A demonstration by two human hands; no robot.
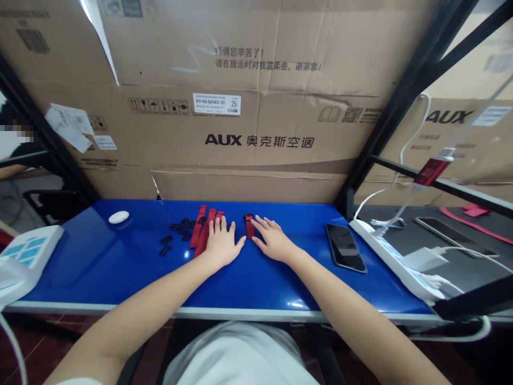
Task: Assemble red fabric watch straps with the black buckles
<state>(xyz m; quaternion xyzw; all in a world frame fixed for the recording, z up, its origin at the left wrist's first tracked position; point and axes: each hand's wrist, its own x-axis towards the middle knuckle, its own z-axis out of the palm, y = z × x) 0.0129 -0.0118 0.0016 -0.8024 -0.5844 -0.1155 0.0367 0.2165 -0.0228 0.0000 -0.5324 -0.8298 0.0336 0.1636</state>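
Showing two bare hands palm-down on a blue table (120, 267), with 12 o'clock set toward the cardboard box (256, 117). A short red strap (250, 230) with a black buckle (249, 217) at its 12 o'clock end lies between the hands. The right hand (274, 239) is placed at its 4 o'clock, fingers spread apart; whether the strap is touched cannot be told. The left hand (220, 243) is likewise spread, with no pinch seen, and longer red straps (197, 230) are partly covered by it. If the left hand is dragged sideways, these straps could be skewed. Loose black buckles (185, 224), at the left hand's 10 o'clock, could be scattered by a careless sweep. The short strap, apparently unclamped, could be slid askew on the glossy surface by a fingertip nudge.
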